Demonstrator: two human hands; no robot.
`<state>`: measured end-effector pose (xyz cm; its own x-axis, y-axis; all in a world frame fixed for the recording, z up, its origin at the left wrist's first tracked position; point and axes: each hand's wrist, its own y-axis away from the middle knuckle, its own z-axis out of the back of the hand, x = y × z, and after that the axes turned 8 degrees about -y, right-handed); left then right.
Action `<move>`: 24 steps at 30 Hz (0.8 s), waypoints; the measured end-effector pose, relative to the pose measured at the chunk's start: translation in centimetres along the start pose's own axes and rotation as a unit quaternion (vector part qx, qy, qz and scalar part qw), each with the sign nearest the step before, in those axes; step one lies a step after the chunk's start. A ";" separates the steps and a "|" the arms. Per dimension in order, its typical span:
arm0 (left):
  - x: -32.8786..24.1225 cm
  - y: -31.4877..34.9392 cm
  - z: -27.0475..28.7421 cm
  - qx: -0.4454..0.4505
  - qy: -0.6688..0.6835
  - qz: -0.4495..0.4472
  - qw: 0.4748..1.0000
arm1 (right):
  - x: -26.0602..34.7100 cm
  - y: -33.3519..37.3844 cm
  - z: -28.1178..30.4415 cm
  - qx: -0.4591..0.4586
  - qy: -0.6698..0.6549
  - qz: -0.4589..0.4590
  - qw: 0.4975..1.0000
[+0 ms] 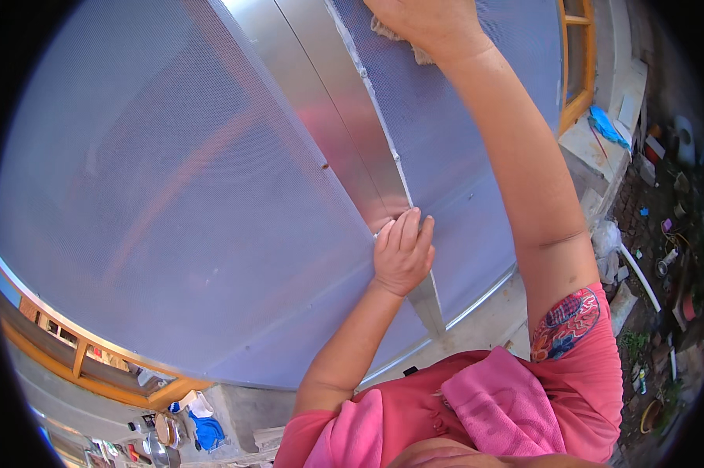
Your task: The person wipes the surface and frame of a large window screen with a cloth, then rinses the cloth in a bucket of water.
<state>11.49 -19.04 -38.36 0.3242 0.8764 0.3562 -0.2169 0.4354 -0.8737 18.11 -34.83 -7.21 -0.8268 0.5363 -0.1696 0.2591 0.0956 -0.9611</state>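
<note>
My left hand [402,253] rests with its fingers stretched out on the shiny metal strip [332,101] between two framed mesh screens. The left mesh screen [172,195] is large and bluish grey; the right mesh screen [453,156] has a ragged whitish edge along the strip. Higher up, my right hand [434,23] presses a crumpled beige rag [402,39] against the right screen. The fingertips of that hand are cut off by the top of the view. Some white material shows beside my left fingers, too small to name.
Wooden frames [578,62] border the screens at right and lower left. A concrete ledge [594,156] carries a blue glove-like thing [608,125]. Scattered debris and a white pipe [640,277] lie at the right. Blue cloth [206,430] lies at the lower left.
</note>
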 end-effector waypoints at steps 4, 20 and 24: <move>0.7 0.9 0.8 0.014 -0.020 0.004 1.000 | 1.2 11.1 1.6 0.074 -0.013 -0.026 0.997; 0.5 0.6 0.0 -0.006 -0.038 -0.013 0.999 | -10.6 13.1 7.0 0.000 0.125 -0.059 0.990; 0.4 0.5 -0.1 -0.009 -0.029 -0.012 0.999 | -13.4 9.9 7.1 -0.104 0.102 -0.275 0.950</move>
<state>11.56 -18.45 -38.68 0.2746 0.8762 0.3961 -0.1925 0.4537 -0.8701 28.20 -47.06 -15.99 -0.7570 0.5073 0.4119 -0.0732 0.5606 -0.8249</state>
